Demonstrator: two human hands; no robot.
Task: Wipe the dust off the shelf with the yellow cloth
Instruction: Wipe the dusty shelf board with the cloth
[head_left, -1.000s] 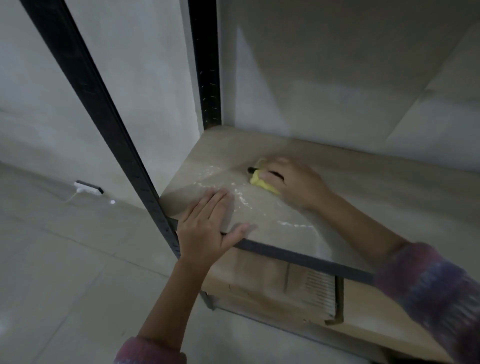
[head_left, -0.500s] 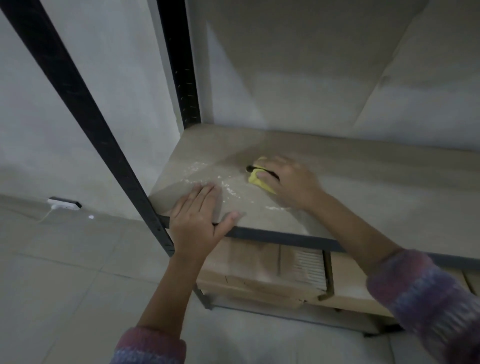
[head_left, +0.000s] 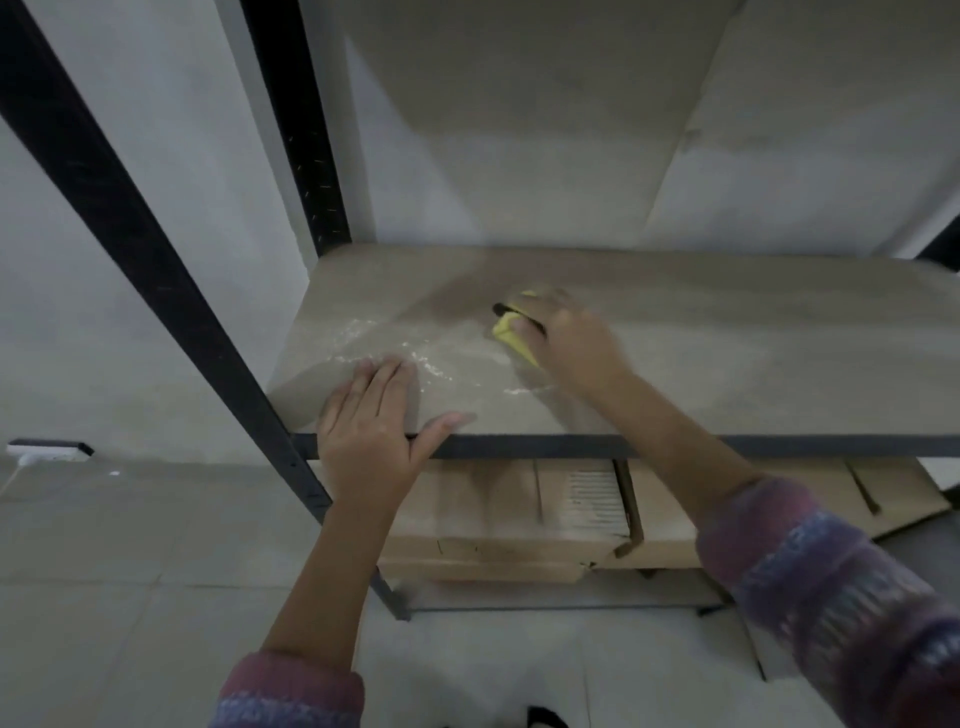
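The beige shelf board (head_left: 727, 353) carries a scatter of white dust (head_left: 415, 358) near its left front corner. My right hand (head_left: 571, 343) holds the folded yellow cloth (head_left: 511, 338) against the board, just right of the dust; a dark edge of the cloth sticks out at its far side. My hand covers most of the cloth. My left hand (head_left: 369, 441) lies flat on the front left of the board, fingers straight and thumb along the dark front rail (head_left: 675, 446).
Black metal uprights (head_left: 130, 234) frame the shelf's left side, with another upright (head_left: 306, 145) at the back. Flattened cardboard boxes (head_left: 519, 525) lie on the level below. A white wall stands behind, and a power strip (head_left: 49, 449) lies on the tiled floor at left.
The camera view has shifted, so the shelf sits lower and more squarely in frame. My right hand with the cloth has edged slightly away from the dust; my left hand keeps its place.
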